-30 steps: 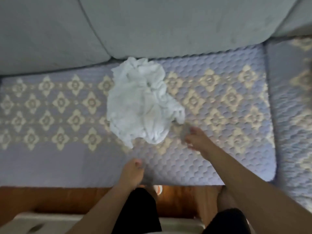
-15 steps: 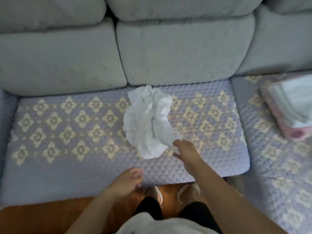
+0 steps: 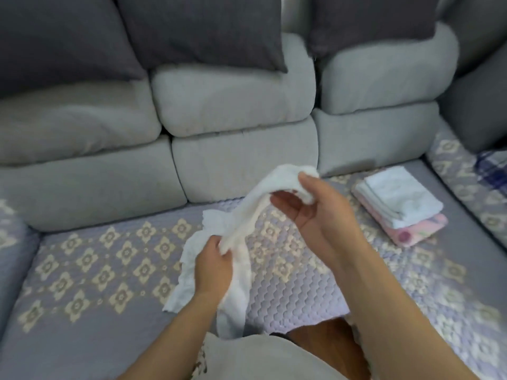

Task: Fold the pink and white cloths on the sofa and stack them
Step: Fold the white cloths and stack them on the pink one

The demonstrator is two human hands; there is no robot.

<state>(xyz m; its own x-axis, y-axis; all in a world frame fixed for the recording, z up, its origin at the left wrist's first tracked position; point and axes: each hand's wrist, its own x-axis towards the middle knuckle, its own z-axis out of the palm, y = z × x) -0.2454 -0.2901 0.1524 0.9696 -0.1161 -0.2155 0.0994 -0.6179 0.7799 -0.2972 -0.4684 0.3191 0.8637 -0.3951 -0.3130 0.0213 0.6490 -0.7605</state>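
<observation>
Grey sofa cushions [image 3: 236, 100] fill the back of my view, and a purple quilted cover [image 3: 90, 270] with cream flowers lies over the seat. On the left, that seat is bare, with lots of room.

In the middle, I see a white cloth [image 3: 241, 229] lifted up off the seat. My left hand [image 3: 214, 267] is low, and its fingers are closed tight around a bunched part of the cloth. Loose, wrinkly bits hang down beside that hand, close to the front edge of the seat. My right hand [image 3: 310, 212] is higher up. Its thumb and fingertips pinch the top end of the cloth, and the other fingers look loose and a bit spread.

I think this is the start of the fold for this cloth. It is still crumpled. Next I would need to find two corners, pull it flat, and lay it on the bare seat.

To the right sits a neat stack of folded cloths [image 3: 400, 204], white ones on top and a pink one at the bottom. It is well apart from my hands. At the far right edge I see something blue and checked [image 3: 491, 168], but I cannot tell what it is.
</observation>
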